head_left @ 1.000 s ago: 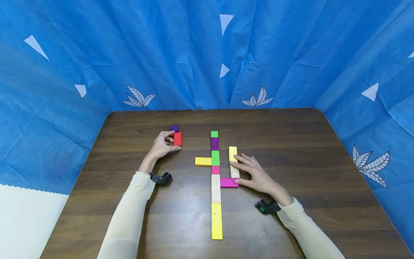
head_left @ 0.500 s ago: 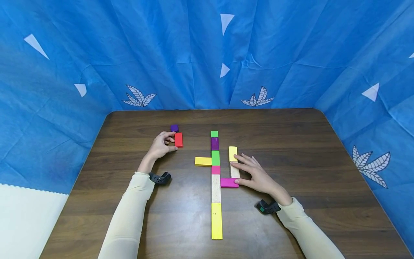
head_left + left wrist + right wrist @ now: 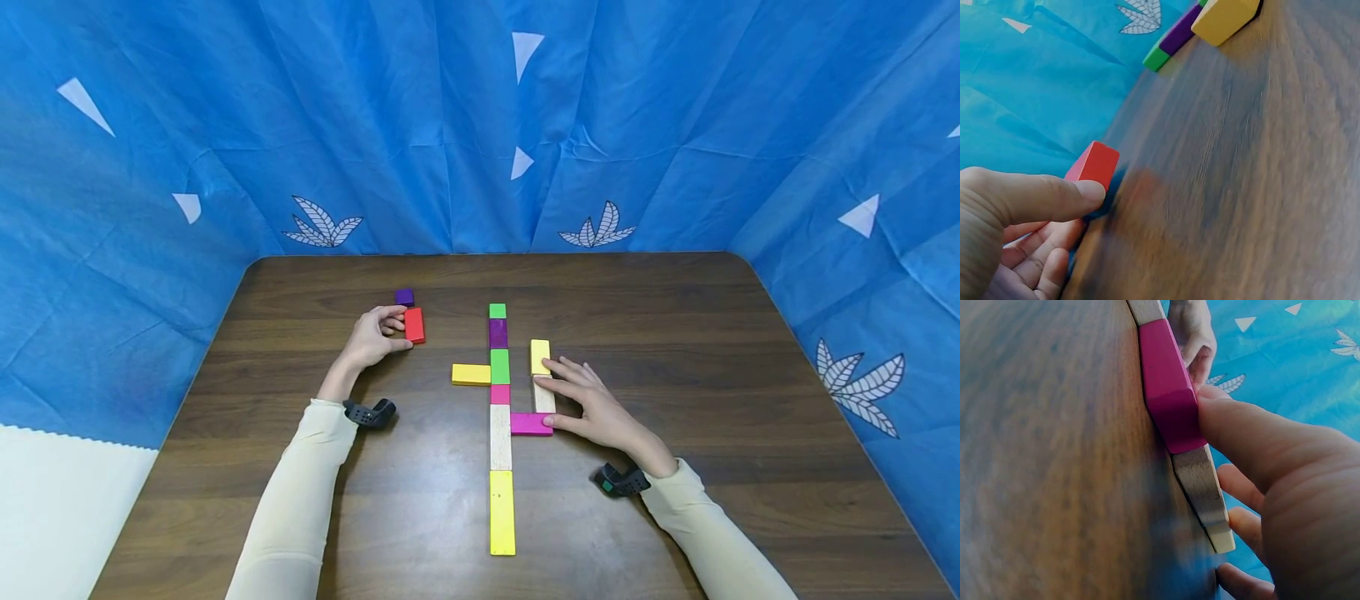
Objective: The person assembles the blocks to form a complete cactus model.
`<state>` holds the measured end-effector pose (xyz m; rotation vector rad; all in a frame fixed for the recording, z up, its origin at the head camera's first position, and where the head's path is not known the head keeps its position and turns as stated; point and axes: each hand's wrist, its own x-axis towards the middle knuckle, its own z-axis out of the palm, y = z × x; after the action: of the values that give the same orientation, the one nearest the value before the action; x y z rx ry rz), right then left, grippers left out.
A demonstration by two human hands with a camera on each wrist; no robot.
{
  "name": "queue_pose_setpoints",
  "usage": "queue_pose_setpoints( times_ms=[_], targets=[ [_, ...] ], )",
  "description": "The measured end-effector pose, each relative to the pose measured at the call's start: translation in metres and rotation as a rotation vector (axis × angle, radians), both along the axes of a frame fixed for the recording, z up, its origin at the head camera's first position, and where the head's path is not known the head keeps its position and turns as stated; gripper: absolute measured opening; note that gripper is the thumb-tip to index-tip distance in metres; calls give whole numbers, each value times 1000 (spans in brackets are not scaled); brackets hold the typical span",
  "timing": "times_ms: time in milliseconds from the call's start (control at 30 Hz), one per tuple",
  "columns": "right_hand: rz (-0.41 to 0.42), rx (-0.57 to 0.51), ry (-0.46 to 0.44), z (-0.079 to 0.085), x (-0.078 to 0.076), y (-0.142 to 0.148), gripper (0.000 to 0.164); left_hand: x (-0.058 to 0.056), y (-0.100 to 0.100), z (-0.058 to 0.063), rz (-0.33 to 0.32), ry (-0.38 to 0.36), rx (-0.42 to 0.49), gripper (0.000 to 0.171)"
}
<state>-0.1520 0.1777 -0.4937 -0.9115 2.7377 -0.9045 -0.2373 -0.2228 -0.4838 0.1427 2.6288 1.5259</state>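
At the back left, my left hand (image 3: 370, 337) pinches a red block (image 3: 415, 326) between thumb and forefinger; the left wrist view shows the thumb (image 3: 1091, 190) against its side. A small purple block (image 3: 404, 297) lies just behind that hand. My right hand (image 3: 596, 408) rests over a short branch of blocks, fingers spread and fairly straight. Its thumb touches the end of a magenta block (image 3: 1169, 387), while the fingertips lie on a pale wooden block (image 3: 543, 394) and at the edge of a pale yellow block (image 3: 540, 356).
A straight row of blocks runs down the middle, from a small green block (image 3: 497, 311) at the back to a long yellow block (image 3: 502, 512) in front. One orange-yellow block (image 3: 471, 375) juts left from it. Blue cloth (image 3: 480, 125) hangs behind the brown table (image 3: 750, 375).
The red block has shifted very slightly to the right and toward the front, and the left thumb has drawn back a little along it. The right hand has stayed in place.
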Motion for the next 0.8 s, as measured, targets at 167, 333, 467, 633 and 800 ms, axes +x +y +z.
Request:
queue_pose_setpoints(
  times_ms=[167, 333, 467, 633, 800],
  targets=[
    [0, -1, -6, 1, 0, 0, 64, 2, 9, 5, -24, -18, 33, 67],
    [11, -22, 23, 1, 1, -1, 63, 7, 25, 9, -55, 18, 7, 64],
    [17, -30, 54, -2, 0, -1, 63, 12, 36, 10, -76, 38, -17, 63],
    [10, -14, 23, -1, -1, 0, 64, 16, 45, 9, -98, 63, -41, 63],
    [6, -5, 7, 0, 0, 0, 63, 18, 52, 7, -111, 73, -57, 63]
  ],
)
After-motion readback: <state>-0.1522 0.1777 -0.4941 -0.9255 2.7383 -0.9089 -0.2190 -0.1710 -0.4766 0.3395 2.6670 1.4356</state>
